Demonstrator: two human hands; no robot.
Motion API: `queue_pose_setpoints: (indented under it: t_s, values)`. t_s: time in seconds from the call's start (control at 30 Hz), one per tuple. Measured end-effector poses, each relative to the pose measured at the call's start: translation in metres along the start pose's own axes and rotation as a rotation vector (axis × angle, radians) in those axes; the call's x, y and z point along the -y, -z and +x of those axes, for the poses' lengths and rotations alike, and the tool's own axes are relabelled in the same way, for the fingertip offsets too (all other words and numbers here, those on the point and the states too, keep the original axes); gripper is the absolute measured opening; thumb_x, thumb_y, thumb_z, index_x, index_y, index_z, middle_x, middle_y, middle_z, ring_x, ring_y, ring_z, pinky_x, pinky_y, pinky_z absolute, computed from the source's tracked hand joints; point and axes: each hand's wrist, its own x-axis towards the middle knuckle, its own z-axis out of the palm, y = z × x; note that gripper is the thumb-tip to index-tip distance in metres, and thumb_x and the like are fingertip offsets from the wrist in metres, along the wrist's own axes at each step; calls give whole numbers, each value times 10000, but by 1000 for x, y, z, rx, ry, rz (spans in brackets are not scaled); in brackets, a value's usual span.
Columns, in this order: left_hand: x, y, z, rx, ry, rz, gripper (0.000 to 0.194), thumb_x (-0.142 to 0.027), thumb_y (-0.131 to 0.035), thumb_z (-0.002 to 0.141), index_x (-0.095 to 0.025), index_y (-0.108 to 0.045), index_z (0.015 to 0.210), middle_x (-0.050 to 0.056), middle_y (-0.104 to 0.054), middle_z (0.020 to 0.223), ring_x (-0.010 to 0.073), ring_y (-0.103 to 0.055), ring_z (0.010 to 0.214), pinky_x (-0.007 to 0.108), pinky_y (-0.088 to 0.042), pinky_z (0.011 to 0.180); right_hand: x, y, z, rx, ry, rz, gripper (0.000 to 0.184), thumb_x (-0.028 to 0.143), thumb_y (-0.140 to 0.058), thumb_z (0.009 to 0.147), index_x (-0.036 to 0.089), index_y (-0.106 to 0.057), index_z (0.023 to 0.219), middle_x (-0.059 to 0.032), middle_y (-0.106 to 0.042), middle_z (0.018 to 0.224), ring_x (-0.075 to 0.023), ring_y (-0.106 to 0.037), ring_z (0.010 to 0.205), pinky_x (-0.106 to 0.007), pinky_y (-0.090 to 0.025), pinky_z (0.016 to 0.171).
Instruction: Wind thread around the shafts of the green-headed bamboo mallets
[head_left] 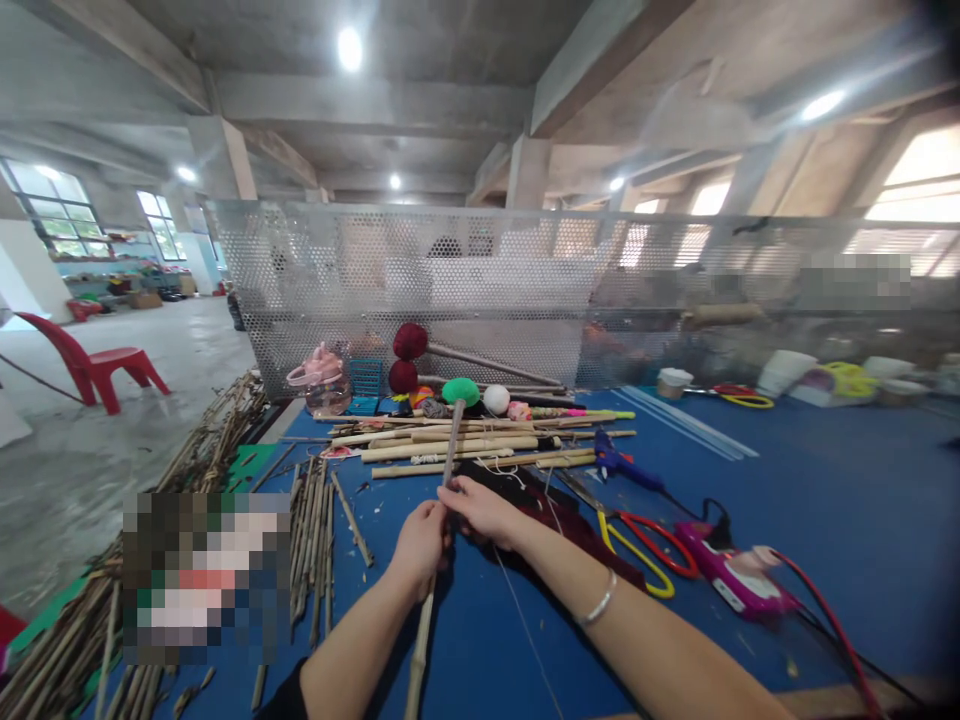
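My left hand point(424, 545) is closed round a bamboo stick point(418, 650) that slants up and away from me. Just above it, my right hand point(480, 508) grips the same stick with its fingers wrapped about it. The upper part of the stick looks grey, and its far end meets a green ball point(460, 391); whether the two are joined I cannot tell. A thin pale thread point(525, 600) trails from below my right hand toward the front edge. Dark red cloth point(600, 550) lies under my right forearm.
Bamboo sticks point(442, 440) lie behind my hands, with dark red balls point(410, 341) on rods by the mesh screen point(330, 270). To the right are scissors point(637, 545), a blue glue gun point(626, 462) and a purple power strip point(735, 575). Twigs point(311, 530) lie left.
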Motion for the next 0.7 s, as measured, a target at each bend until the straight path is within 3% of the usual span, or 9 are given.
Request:
queue_pose_setpoints:
  t_s: [0.1, 0.23, 0.3, 0.4, 0.57, 0.7]
  values:
    - [0, 1, 2, -25, 9, -79, 304, -472, -481, 713, -173, -434, 682, -77, -349, 472, 36, -295, 357, 157, -158, 343, -7, 2, 3, -106, 119, 15, 352, 481, -596, 674, 146, -492, 701, 44, -480, 505, -50, -388, 402, -183, -278, 399]
    - [-3, 1, 4, -28, 134, -200, 351, -490, -396, 755, -163, -421, 628, -68, -352, 423, 33, -275, 311, 163, -143, 334, -21, 0, 10, -23, 230, 258, 384, 424, -703, 538, 141, -491, 688, 11, -573, 578, -94, -514, 525, -224, -367, 539]
    - [-4, 0, 5, -62, 126, -280, 319, -449, -386, 767, -158, -434, 646, -53, -394, 442, 34, -299, 310, 160, -149, 328, -25, -1, 11, -27, 233, 313, 380, 399, -718, 511, 140, -495, 677, -1, -596, 594, -102, -527, 539, -233, -371, 556]
    - [-4, -1, 6, -74, 73, -351, 190, -331, -454, 732, -156, -439, 658, -50, -417, 468, 33, -330, 319, 149, -160, 316, -25, 0, 9, -84, 225, 309, 316, 361, -703, 533, 139, -492, 610, 1, -589, 572, -87, -495, 504, -221, -341, 515]
    - [-3, 0, 7, 42, 77, -382, 105, -193, -557, 678, -134, -470, 669, -72, -383, 414, 4, -295, 287, 108, -163, 296, -19, 2, 6, -119, 138, 342, 239, 307, -656, 580, 147, -479, 578, 76, -420, 402, -35, -310, 357, -199, -212, 399]
    - [-7, -1, 7, 11, 198, -481, 61, -145, -523, 745, -96, -514, 709, -32, -468, 461, 19, -436, 342, 106, -368, 361, -20, 5, 10, -110, 117, 363, 251, 321, -651, 588, 143, -475, 607, 57, -477, 453, -20, -283, 337, -188, -164, 364]
